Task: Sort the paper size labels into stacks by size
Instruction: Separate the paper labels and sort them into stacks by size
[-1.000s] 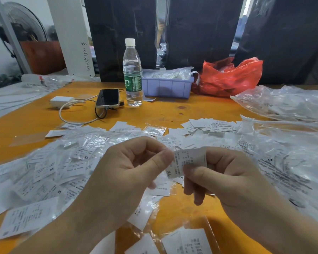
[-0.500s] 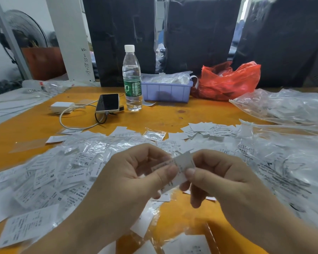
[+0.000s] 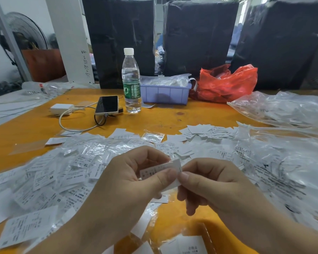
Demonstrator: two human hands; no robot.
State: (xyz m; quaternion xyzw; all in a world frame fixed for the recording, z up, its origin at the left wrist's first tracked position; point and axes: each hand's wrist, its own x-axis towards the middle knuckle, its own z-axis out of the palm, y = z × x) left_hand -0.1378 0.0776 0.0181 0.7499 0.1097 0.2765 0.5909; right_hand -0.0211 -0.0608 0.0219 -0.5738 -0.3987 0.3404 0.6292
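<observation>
One small white printed paper label (image 3: pixel 160 170) is held up between both hands over the near middle of the orange table (image 3: pixel 154 121). Left hand (image 3: pixel 128 182): thumb and curled fingers pinch the label's left part. Right hand (image 3: pixel 211 182): thumb and forefinger pinch its right edge, other fingers curled under, holding nothing else. Size letter on the held label not readable from this angle.

Just beyond and left of the hands: a wide loose heap of white labels and crinkled clear sleeves (image 3: pixel 50 173), unsorted; letters M, XL and S show mixed together. Further back, right of centre, a small flatter cluster of white labels (image 3: pixel 207 132), possibly a started stack; cannot tell its size. Near edge, a few more labels (image 3: pixel 184 244).

Right side: large clear plastic bags with printed sheets (image 3: pixel 283 110). Far side: clear water bottle with white cap and green band (image 3: pixel 131 81), lilac plastic bin (image 3: pixel 165 93), red plastic bag (image 3: pixel 226 83), dark smartphone on a white cable (image 3: pixel 106 105).

Judgement: early in the job. Hardly any neat stacks visible; most of the heap is left to go through.
</observation>
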